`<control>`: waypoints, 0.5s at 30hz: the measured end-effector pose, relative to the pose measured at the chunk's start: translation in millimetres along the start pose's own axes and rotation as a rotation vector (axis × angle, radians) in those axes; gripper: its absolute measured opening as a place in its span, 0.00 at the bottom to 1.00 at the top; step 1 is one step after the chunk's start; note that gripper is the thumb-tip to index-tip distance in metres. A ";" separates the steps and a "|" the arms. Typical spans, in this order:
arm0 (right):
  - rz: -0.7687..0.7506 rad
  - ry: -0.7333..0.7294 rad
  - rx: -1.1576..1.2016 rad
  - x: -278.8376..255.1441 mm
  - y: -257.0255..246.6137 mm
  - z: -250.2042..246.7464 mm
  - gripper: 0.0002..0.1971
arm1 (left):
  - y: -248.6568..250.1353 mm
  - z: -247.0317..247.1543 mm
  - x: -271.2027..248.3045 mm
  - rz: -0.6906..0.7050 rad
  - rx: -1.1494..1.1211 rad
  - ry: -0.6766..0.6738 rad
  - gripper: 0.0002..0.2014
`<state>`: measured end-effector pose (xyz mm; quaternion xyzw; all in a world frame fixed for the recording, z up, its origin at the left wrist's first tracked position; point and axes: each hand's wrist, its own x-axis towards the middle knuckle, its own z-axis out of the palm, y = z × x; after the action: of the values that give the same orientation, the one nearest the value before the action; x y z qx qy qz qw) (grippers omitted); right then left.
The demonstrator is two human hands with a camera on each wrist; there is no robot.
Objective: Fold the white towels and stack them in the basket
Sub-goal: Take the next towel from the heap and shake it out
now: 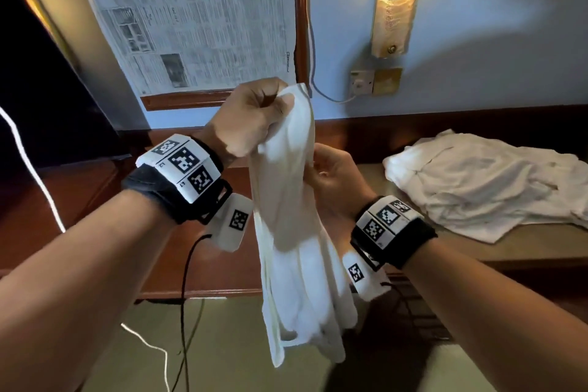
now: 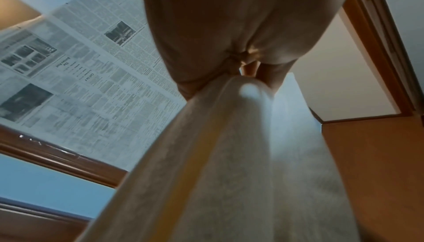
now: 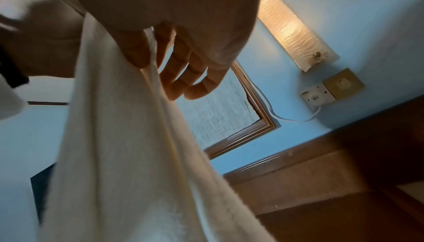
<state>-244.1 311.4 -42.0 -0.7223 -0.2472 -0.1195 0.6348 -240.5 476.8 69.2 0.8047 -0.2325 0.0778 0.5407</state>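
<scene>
A white towel (image 1: pixel 296 232) hangs lengthwise in the air in front of me, bunched into long folds. My left hand (image 1: pixel 276 102) is raised and grips its top end in a closed fist; the left wrist view shows the towel (image 2: pixel 229 155) dropping from that fist (image 2: pixel 243 59). Just below and to the right, my right hand (image 1: pixel 316 165) pinches a side edge of the towel (image 3: pixel 126 155) between thumb and forefinger (image 3: pixel 137 53), the other fingers loosely extended. A crumpled pile of white towels (image 1: pixel 483 181) lies on the table at the right. No basket is in view.
A wooden desk (image 1: pixel 206 264) runs under my hands, with a paler table top (image 1: pixel 525 248) under the pile. On the blue wall are a framed newspaper (image 1: pixel 197 16), a lit lamp (image 1: pixel 397 0) and a socket (image 1: pixel 361 83). Cables (image 1: pixel 184 312) trail over the floor at lower left.
</scene>
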 end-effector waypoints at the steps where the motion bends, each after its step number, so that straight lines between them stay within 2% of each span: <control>1: -0.021 0.018 -0.050 1.6 6.2 0.1 0.04 | -1.9 0.3 0.9 0.002 0.017 0.002 0.17; 3: -0.027 0.066 -0.171 3.4 20.4 -2.5 0.02 | -1.3 -1.8 -1.7 0.000 0.078 0.010 0.09; 5: 0.040 0.063 -0.326 0.1 41.2 -8.4 0.02 | -2.9 -7.9 -5.2 0.002 0.108 0.070 0.11; 11: 0.468 -0.226 -0.739 -37.6 119.5 -48.0 0.12 | -20.5 -45.8 -24.4 -0.033 0.139 0.393 0.10; 15: 0.648 -0.267 -0.874 -59.1 154.4 -85.9 0.09 | -37.6 -67.2 -26.6 -0.078 0.015 0.590 0.11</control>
<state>-203.6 204.3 -189.0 -0.9661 -0.0182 0.0830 0.2439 -238.2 557.0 54.9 0.7596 -0.0335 0.2894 0.5815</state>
